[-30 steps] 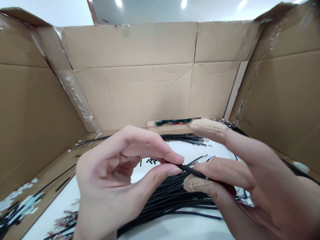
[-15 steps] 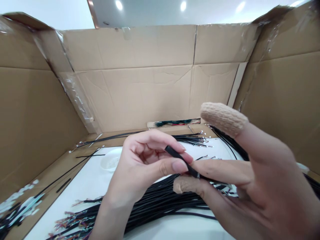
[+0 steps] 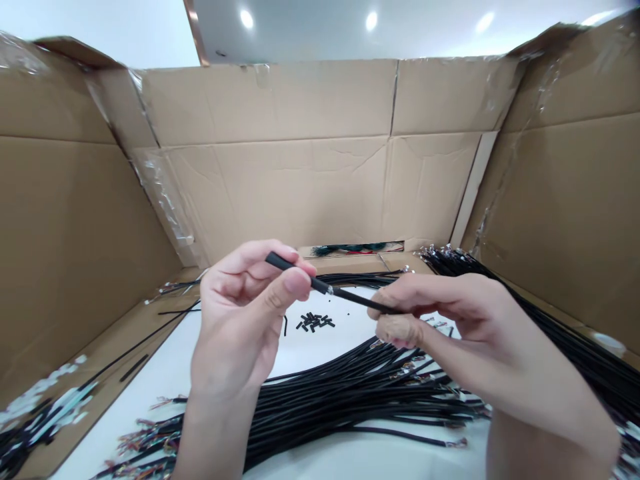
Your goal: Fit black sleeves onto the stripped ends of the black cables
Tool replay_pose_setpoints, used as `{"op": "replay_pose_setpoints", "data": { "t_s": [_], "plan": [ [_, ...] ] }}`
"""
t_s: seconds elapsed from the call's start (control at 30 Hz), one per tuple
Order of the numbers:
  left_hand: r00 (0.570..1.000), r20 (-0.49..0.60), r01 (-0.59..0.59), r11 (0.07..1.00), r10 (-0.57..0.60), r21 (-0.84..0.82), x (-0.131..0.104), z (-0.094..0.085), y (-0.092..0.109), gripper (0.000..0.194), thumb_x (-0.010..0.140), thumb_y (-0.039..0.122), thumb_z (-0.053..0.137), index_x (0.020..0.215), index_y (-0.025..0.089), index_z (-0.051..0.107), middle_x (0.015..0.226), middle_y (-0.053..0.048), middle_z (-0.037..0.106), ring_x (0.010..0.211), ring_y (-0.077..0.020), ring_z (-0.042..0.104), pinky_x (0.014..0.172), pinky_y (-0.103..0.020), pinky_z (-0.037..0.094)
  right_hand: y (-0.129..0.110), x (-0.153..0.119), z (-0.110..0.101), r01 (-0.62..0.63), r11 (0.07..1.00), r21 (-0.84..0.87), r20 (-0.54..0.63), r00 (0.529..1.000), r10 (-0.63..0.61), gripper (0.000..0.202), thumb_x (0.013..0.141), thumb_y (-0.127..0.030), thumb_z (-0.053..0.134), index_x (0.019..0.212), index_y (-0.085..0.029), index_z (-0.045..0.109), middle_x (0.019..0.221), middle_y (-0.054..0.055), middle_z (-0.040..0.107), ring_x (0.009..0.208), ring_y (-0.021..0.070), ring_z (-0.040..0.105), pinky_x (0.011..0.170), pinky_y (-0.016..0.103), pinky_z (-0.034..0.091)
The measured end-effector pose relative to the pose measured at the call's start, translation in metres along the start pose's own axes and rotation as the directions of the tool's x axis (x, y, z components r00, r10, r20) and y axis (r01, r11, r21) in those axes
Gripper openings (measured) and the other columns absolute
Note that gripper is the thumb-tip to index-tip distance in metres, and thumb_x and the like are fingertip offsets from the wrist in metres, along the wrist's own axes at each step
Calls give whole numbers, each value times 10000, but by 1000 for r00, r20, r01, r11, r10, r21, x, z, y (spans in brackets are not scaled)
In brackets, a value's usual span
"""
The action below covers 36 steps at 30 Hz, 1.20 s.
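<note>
I note thick black tubular sleeve (image 3: 319, 285) left of thin black cable (image 3: 354, 297), both above flat white tabletop (image 3: 310, 349). On tabletop: long black cable bundle (image 3: 325, 400) nearest my camera, heap of short black tubes (image 3: 315, 322) behind. Upright tan cardboard panel (image 3: 300, 187) behind all.

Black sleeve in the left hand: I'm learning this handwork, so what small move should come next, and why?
I'd probably ease the black sleeve slightly toward the right hand: the left hand pinches the sleeve, the right the thin black cable, and a whitish bit shows where sleeve and cable meet.
</note>
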<state>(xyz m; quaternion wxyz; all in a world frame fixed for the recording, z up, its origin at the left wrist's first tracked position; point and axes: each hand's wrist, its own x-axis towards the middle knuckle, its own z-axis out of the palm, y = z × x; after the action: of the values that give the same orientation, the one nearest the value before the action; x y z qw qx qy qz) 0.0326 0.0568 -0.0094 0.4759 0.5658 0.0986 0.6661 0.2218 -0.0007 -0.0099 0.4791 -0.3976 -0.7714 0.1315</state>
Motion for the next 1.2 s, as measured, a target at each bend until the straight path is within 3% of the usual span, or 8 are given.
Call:
{"op": "replay_pose_setpoints", "data": {
  "t_s": [0.07, 0.2, 0.37, 0.53, 0.67, 0.87, 1.0, 1.2],
  "plan": [
    [997, -25, -76, 995, 78, 65, -1, -2, 2, 137, 691, 219, 877, 791, 254, 791, 712, 69, 764, 629, -16, 682, 671, -33, 560, 0, 1, 5, 54, 996, -67, -143, 988, -64, 172, 868, -99, 633, 804, -239, 708, 711, -96, 741, 585, 50, 653, 552, 111, 506],
    [972, -78, -207, 962, 223, 176, -8, 1, 9, 160, 697, 198, 871, 823, 257, 792, 748, 73, 773, 678, -25, 694, 698, -64, 574, -2, -3, 17, 154, 940, -304, -374, 889, -266, 217, 823, -23, 665, 892, -224, 711, 844, -60, 802, 719, 84, 739, 683, 132, 552],
    [959, -79, -260, 954, 273, 147, -12, 6, 11, 165, 662, 221, 891, 772, 265, 775, 705, 100, 751, 633, -28, 680, 620, -102, 582, -4, -5, 28, 172, 837, -520, -426, 797, -428, 245, 829, 28, 636, 909, -200, 680, 709, -1, 763, 610, 140, 698, 514, 256, 475],
    [948, -160, -258, 958, 276, 125, -13, 7, 7, 146, 676, 198, 879, 747, 253, 764, 710, 111, 758, 657, -16, 698, 688, -77, 596, -5, -2, 36, 162, 703, -692, -406, 718, -565, 264, 818, 55, 651, 934, -183, 650, 590, -26, 670, 493, 125, 545, 532, 295, 435],
    [953, -155, -238, 958, 262, 159, -14, 7, 7, 123, 747, 198, 832, 836, 270, 787, 789, 92, 789, 726, -27, 733, 758, -57, 585, -5, -3, 34, 222, 690, -689, -358, 723, -591, 335, 794, 101, 631, 996, -166, 630, 697, 8, 734, 588, 150, 634, 597, 295, 474],
    [977, -118, -163, 978, 179, 132, -15, 11, 10, 107, 769, 235, 811, 851, 302, 791, 811, 81, 787, 722, -50, 727, 724, -90, 591, -7, -5, 28, 288, 820, -495, -300, 829, -472, 227, 840, 40, 576, 900, -176, 616, 713, 30, 736, 630, 159, 710, 531, 254, 507],
    [973, -20, -223, 964, 228, 147, -12, 6, 9, 102, 716, 243, 856, 773, 262, 774, 728, 70, 756, 699, -61, 694, 669, -127, 576, -9, -6, 27, 260, 850, -458, -278, 866, -415, 211, 852, 14, 562, 814, -188, 613, 761, 36, 765, 628, 153, 726, 515, 235, 511],
    [957, -63, -277, 955, 285, 108, -9, 10, 8, 186, 663, 166, 889, 671, 222, 712, 641, 92, 690, 678, -43, 641, 716, -142, 568, -18, -5, 34, 128, 741, -659, -478, 689, -544, 234, 805, 12, 646, 839, -217, 680, 547, -57, 674, 451, 127, 613, 496, 253, 491]
  ]
}}
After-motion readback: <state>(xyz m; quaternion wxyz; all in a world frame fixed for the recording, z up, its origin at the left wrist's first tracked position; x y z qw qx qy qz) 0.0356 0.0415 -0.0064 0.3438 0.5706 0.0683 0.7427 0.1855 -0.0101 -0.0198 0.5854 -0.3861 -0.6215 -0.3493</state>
